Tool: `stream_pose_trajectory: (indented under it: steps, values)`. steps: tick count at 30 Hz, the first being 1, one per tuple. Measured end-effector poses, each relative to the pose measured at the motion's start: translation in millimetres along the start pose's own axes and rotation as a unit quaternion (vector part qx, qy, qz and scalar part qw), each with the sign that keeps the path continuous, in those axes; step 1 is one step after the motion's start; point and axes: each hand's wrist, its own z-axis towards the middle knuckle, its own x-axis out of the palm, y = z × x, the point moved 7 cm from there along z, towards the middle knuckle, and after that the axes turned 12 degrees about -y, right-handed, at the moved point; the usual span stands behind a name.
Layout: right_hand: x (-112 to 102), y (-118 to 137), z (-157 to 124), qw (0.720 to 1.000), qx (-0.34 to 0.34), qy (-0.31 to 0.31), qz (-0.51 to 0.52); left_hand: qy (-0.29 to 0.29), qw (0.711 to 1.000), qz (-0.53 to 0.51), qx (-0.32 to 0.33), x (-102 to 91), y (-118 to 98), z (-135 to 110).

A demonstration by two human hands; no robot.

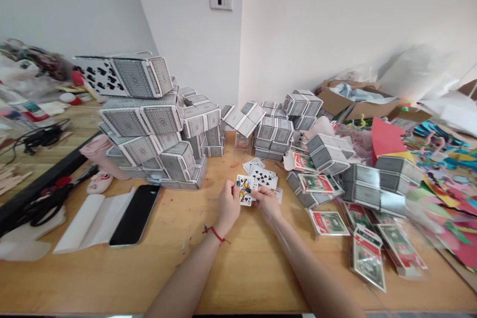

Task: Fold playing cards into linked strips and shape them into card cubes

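Over the middle of the table, my left hand and my right hand pinch a playing card between them, a queen with its face towards me. Whether more cards lie behind it is hidden. Right behind my fingers several loose playing cards are spread on the wood, some face up with black spades. A tall stack of blocks folded from grey-backed cards rises to the left of my hands. Smaller card blocks stand beyond them, near the wall.
A black phone and white paper lie at left, near black scissors. On the right are red-and-green card boxes, more card blocks, a cardboard box and coloured paper. A wooden table carries everything.
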Motion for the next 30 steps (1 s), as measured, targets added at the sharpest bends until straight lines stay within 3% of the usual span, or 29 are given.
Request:
stream_pose_trajectory:
  steps: [7,14,20,22,25,27,30]
  values:
    - [-2,0,-1,0.999,-0.022,-0.017,-0.023,0.028,0.999,0.011,0.026,4.1,0,-1]
    - [-3,5,-2,0.995,-0.061,-0.04,-0.061,0.018,0.998,0.042,0.052,5.8,2,0]
    - [-7,6,3,0.992,-0.076,-0.051,-0.085,0.067,0.99,0.101,0.074,8.7,5,4]
    - [-10,8,6,0.991,-0.083,-0.058,-0.089,0.078,0.982,0.148,0.086,10.1,5,14]
    - [-14,8,10,0.989,-0.092,-0.067,-0.097,0.019,0.97,0.18,0.162,13.6,-8,41]
    - [-14,8,12,0.987,-0.099,-0.067,-0.104,0.025,0.963,0.183,0.198,29.7,-15,61]
    - [-13,9,12,0.985,-0.11,-0.065,-0.114,0.08,0.968,0.163,0.172,63.0,-16,92]
